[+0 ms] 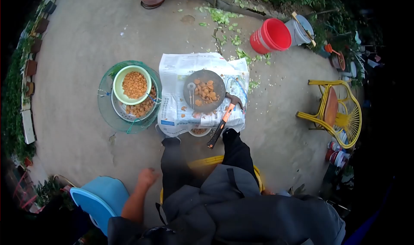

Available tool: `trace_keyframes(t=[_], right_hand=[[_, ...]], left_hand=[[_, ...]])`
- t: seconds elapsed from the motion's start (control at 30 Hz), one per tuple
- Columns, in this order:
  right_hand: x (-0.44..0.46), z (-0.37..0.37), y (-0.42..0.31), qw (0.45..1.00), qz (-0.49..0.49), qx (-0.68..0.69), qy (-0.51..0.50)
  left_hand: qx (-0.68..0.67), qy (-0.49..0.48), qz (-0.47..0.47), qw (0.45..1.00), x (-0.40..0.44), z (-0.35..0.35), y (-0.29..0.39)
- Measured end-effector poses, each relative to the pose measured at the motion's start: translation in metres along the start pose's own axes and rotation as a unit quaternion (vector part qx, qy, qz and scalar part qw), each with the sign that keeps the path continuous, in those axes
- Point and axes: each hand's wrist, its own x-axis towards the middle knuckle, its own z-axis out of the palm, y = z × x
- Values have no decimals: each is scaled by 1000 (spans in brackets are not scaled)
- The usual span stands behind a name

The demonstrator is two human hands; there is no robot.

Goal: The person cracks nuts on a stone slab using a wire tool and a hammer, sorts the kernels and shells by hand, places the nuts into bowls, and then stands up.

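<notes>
My left hand [148, 176] hangs beside my left leg, near the blue plastic tub [105, 195]; its fingers are blurred. Of my right hand [268, 192] only a small part shows at my right hip, the fingers hidden. Before my feet, a dark round slab [192, 102] with brown pieces [206, 89] and a metal spoon-like tool lies on newspaper [172, 68]. A hammer [224, 122] with an orange and black handle leans at the slab's right edge. Left of the newspaper, a pale green bowl [149, 83] of orange-brown kernels rests on a white colander [118, 107] holding more brown pieces.
A green mesh basket [103, 109] surrounds the colander. Partly under the newspaper is a small bowl [199, 132]. A red bucket [276, 34] and white bucket [297, 31] stand at the upper right, a yellow chair [345, 120] at the right. Green leaf scraps [220, 16] litter the concrete.
</notes>
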Motion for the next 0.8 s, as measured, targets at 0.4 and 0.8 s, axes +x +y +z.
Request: trace_keyframes(t=[0.4,0.8], right_hand=[[173,-67,-114,946,-127,-289,69],[74,-224,-372,917,-389,78,45]], left_hand=[[-89,552,-76,826,-90,-338,-108],[-711,107,-375,586,-176,137,-19]])
